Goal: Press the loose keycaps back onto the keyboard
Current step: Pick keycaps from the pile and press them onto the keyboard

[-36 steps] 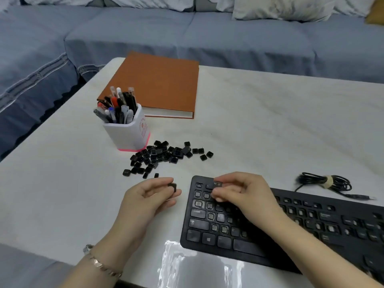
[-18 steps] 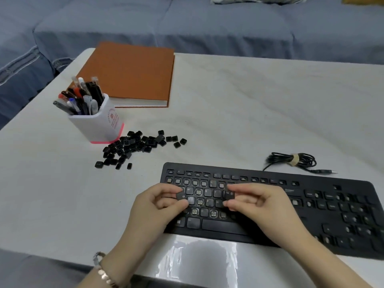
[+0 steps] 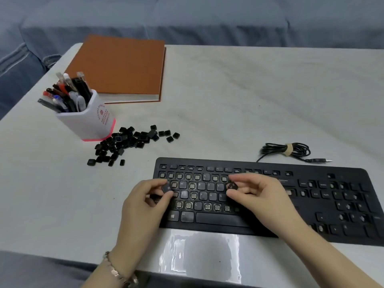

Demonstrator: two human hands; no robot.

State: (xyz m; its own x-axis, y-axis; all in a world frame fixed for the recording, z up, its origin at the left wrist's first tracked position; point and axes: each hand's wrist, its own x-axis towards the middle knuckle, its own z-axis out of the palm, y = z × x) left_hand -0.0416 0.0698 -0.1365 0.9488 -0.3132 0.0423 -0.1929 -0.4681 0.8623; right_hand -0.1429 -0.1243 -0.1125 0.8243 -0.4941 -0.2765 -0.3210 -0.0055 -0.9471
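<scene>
Hovering over keyboard [image 3: 218, 219] | left hand [image 3: 143, 206] fingers [image 3: 154, 184] pinch keycap [image 3: 167, 187] | right hand [image 3: 261, 197] pinches another keycap [image 3: 232, 186]

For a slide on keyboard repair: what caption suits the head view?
Left hand pinching one keycap, right hand another, over the keyboard; loose keycaps heaped by the pen cup.

**Both hands pinch, fingertips turned inward**

The left hand [image 3: 145, 204] reaches in from the lower left, forearm angled up, with thumb and forefinger pinching a black keycap [image 3: 167, 187]. The right hand [image 3: 261, 196] comes from the lower right, fingers curled, pinching a second keycap [image 3: 232, 186]. The hands are apart, fingertips facing each other.
</scene>
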